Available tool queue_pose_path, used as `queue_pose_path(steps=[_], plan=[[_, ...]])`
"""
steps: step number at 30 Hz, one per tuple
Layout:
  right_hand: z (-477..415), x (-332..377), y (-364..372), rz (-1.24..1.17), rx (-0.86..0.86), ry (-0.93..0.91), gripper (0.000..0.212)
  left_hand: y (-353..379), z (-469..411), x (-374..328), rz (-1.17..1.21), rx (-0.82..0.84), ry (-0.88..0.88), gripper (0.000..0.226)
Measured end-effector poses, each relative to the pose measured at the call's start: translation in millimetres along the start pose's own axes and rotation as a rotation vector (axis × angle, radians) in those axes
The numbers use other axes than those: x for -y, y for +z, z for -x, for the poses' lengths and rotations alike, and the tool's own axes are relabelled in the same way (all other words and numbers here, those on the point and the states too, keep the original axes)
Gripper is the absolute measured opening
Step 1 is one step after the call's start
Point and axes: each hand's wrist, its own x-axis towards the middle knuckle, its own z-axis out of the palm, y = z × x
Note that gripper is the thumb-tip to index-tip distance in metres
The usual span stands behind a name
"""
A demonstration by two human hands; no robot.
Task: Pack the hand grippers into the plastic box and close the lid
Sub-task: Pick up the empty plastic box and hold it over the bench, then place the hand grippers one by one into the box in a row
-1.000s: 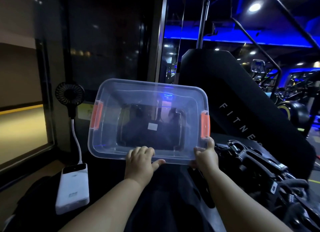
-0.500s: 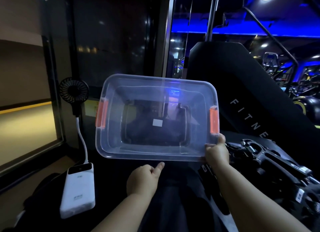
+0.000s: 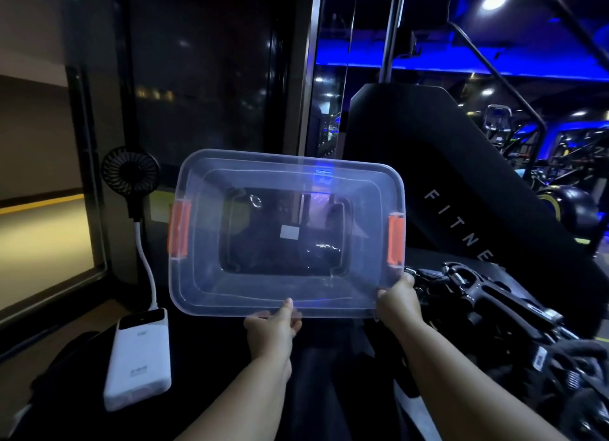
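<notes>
The plastic box [image 3: 211, 292] is held tipped up, top toward the camera, long axis left-right. Its near rim is pinched by the left grip [image 3: 273, 325] and the right grip [image 3: 397, 304].

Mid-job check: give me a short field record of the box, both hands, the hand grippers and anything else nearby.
plastic box: clear, held up in the air, looks empty
orange latches: one at each end
left hand: pinches the near edge
right hand: grips the near right corner
hand grippers: black pile right of the box, none packed
other: white power bank cabled to a small fan, left
</notes>
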Motion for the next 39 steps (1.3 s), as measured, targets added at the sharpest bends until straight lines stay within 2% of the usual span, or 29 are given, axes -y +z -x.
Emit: queue_pose_path(steps=[3, 6, 11, 16, 19, 22, 25, 28, 31, 39], plan=[[8.0, 1.4, -6.2, 0.067, 0.022, -0.049, 0.047, -1.0, -5.0, 3.4, 0.015, 0.036, -0.004, 0.022], [16.6, 0.0, -13.3, 0.134, 0.054, -0.089, 0.046, -3.2, -7.4, 1.3, 0.003, 0.097, -0.046, 0.012], [25.9, -4.8, -26.7, 0.198, 0.065, -0.109, 0.04, 1.0, 3.3, -0.7, 0.014, 0.112, -0.135, 0.011], [32.1, -7.3, -40.2, 0.242, 0.052, -0.196, 0.038, 1.9, 15.3, 5.5, 0.028, 0.094, -0.103, 0.013], [32.7, -5.4, -55.3, 0.286, -0.005, -0.329, 0.04, -1.9, 16.5, 5.3, 0.014, 0.089, -0.077, 0.015], [28.1, -3.1, -76.8, 0.406, -0.186, -0.413, 0.032, -3.6, 17.9, 3.2, 0.017, 0.101, -0.077, 0.015], [19.0, -7.6, -98.4, 0.674, -0.303, -0.328, 0.032, -3.7, 19.5, 0.6, 0.013, 0.113, -0.102, 0.013], [9.3, -18.3, -113.3, 0.807, -0.215, -0.145, 0.056, -4.9, 18.0, -3.6, -0.006, 0.175, -0.176, 0.013], [0.5, -27.8, -119.5, 0.826, -0.149, -0.061, 0.063, -7.2, 14.0, -8.6, -0.024, 0.244, -0.258, 0.013], [-9.4, -34.6, -115.7, 0.792, -0.15, -0.046, 0.052, -16.5, 11.7, -11.4, -0.015, 0.25, -0.269, 0.012]])
